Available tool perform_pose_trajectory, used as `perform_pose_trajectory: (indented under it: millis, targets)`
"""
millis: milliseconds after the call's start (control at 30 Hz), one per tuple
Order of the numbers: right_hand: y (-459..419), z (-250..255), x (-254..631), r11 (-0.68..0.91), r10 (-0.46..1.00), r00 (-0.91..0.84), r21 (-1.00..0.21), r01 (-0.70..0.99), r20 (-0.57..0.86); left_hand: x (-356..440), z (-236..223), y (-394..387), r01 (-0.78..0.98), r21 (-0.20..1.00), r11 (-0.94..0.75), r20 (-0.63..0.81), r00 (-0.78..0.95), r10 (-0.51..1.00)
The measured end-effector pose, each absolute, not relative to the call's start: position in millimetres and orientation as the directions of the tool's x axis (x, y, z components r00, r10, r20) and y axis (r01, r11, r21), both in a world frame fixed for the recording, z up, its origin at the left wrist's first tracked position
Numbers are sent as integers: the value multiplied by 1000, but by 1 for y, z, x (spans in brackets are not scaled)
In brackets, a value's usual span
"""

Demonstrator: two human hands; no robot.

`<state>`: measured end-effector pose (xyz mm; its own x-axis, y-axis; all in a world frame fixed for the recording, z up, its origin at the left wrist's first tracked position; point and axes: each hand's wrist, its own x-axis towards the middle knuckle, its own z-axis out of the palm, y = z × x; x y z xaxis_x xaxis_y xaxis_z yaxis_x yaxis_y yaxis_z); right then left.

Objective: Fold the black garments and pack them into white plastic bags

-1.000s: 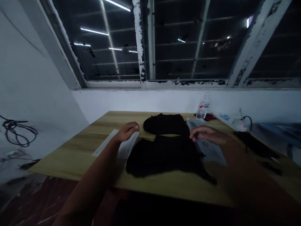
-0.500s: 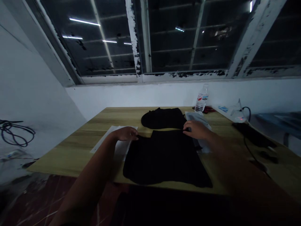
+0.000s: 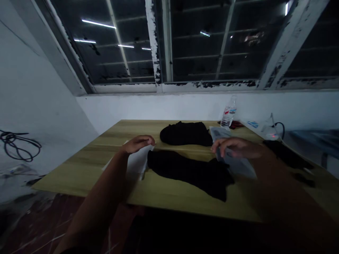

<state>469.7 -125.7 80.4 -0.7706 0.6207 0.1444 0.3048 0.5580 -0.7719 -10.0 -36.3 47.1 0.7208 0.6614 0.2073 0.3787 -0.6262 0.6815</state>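
Probably matt black cloth (image 3: pixel 185 171).

Left forearm (image 3: pixel 98 187): bare, slim, tapers to the wrist, blurred toward the lower edge.
Left hand (image 3: pixel 139 144): bare, knuckles and fingers distinct.
Right forearm (image 3: pixel 287 192): bare, heavily shadowed, looks wide in frame.
Right hand (image 3: pixel 235 148): bare, motion-blurred, fingers still distinct.

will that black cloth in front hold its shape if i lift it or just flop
Probably floppy: the black cloth lies in soft, uneven folds, so it should sag when lifted. It likely feels light, and may bunch up if pushed across the wooden table.
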Motion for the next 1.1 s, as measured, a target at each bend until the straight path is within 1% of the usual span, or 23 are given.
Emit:
perform_pose_trajectory:
  millis: [33, 100, 167, 200, 267, 367, 467, 567, 633, 700, 800, 833, 900, 967, 1033, 1100]
  targets:
    - [-125, 78, 466, 557, 633, -763, -760, 335, 128, -8, 43, -35, 454, 657, -601, 157, 697, 699]
    - [-122, 68, 454, 550, 686, -725, -700, 455, 67, -3, 34, -32, 587, 592, -551, 17, 675, 738]
    - [-120, 56, 440, 542, 730, -684, -604, 585, -7, 2, 27, -30, 663, 529, -530, -105, 671, 734]
    - [-120, 51, 433, 547, 740, -672, -550, 630, -33, 4, 26, -30, 680, 506, -531, -134, 669, 731]
    - [-122, 44, 421, 587, 735, -676, -450, 674, -54, 6, 28, -33, 685, 488, -541, -138, 673, 727]
    - [-125, 41, 411, 654, 711, -703, -358, 666, -10, 4, 35, -38, 636, 547, -545, -117, 702, 702]
    - [-124, 39, 412, 660, 719, -695, -318, 681, 7, 1, 37, -39, 596, 602, -532, -122, 727, 676]
    - [-119, 35, 420, 604, 772, -635, -264, 752, -44, 4, 30, -36, 635, 583, -507, -167, 704, 690]
    - [-116, 32, 425, 577, 781, -617, -264, 773, -101, 7, 28, -35, 653, 568, -500, -194, 697, 690]
    - [-114, 32, 429, 566, 770, -624, -310, 764, -135, 7, 28, -35, 642, 578, -504, -179, 702, 689]
    - [-115, 35, 435, 547, 770, -627, -382, 745, -120, 4, 33, -37, 596, 639, -487, -96, 690, 718]
    - [-115, 37, 436, 539, 778, -618, -386, 748, -111, 2, 34, -36, 600, 636, -485, -61, 666, 744]
    - [-116, 40, 437, 530, 810, -583, -350, 772, -60, 1, 33, -33, 675, 557, -484, 29, 567, 823]
    - [-118, 43, 432, 546, 827, -560, -285, 788, 38, 2, 29, -28, 762, 449, -466, 137, 457, 879]
    - [-123, 46, 418, 600, 797, -591, -268, 754, 124, 4, 23, -23, 792, 410, -452, 207, 402, 892]
    - [-133, 47, 396, 669, 736, -661, -302, 679, 143, 6, 19, -20, 794, 400, -459, 200, 413, 889]
